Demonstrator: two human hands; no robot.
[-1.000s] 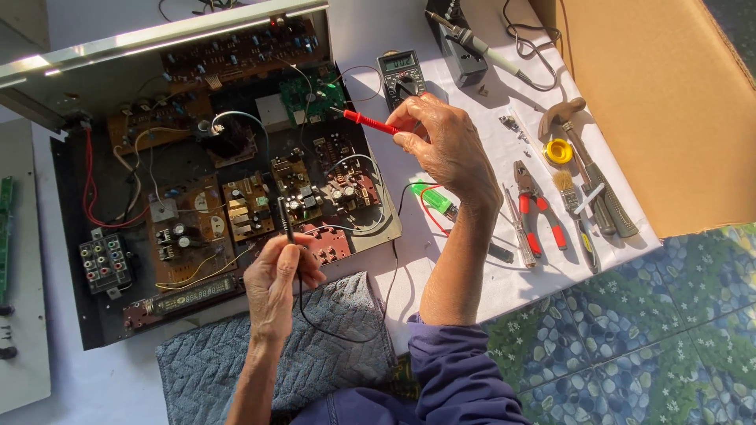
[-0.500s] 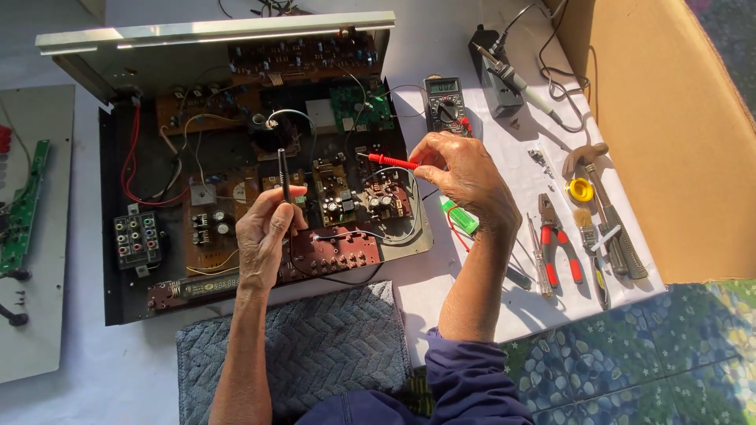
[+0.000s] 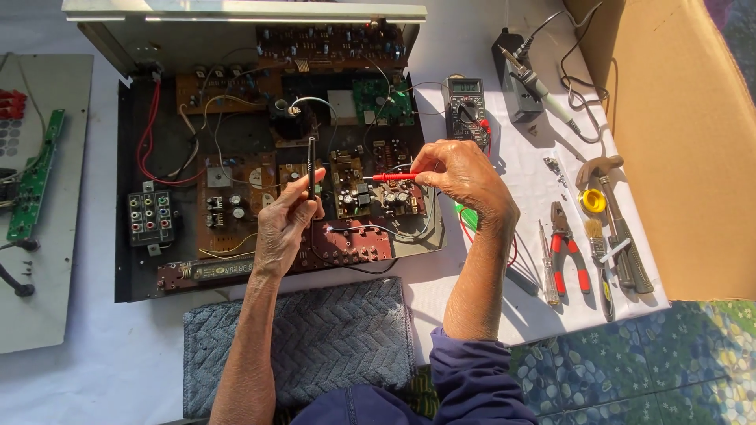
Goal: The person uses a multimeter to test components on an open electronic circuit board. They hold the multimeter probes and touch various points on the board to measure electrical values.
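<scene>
- On the counter (image 3: 472, 47), under a white cloth, I see an opened amplifier chassis (image 3: 122, 260) with its boards bare, and a grey towel (image 3: 315, 338) lying in front of it, touching its near edge.
- To the right of the chassis sit a multimeter (image 3: 466, 106), a soldering iron (image 3: 543, 86) on its stand, a hammer (image 3: 610, 197), a yellow roll of tape (image 3: 593, 201), red-handled pliers (image 3: 567, 252), a small brush (image 3: 598, 252) and a screwdriver (image 3: 546, 267).
- A cardboard box (image 3: 685, 142) stands at the far right, and a loose metal panel (image 3: 47, 260) with a green circuit strip (image 3: 35, 177) lies at the left.
- My left hand (image 3: 287, 224) pinches a black probe (image 3: 311, 165), held upright over the middle boards.
- My right hand (image 3: 465, 177) grips a red probe (image 3: 390, 177), lying nearly level, tip pointing left onto a small board packed with parts.
- Both probes are slim sticks; the black one rises above my fingers, the red one juts out from my fingertips.
- Loose wires loop across the boards around both tips.
- I cannot tell which part either tip touches; the black probe's lower end is hidden behind my fingers.
- The red lead runs off under my right wrist, and the panel at the left is cut by the frame.
</scene>
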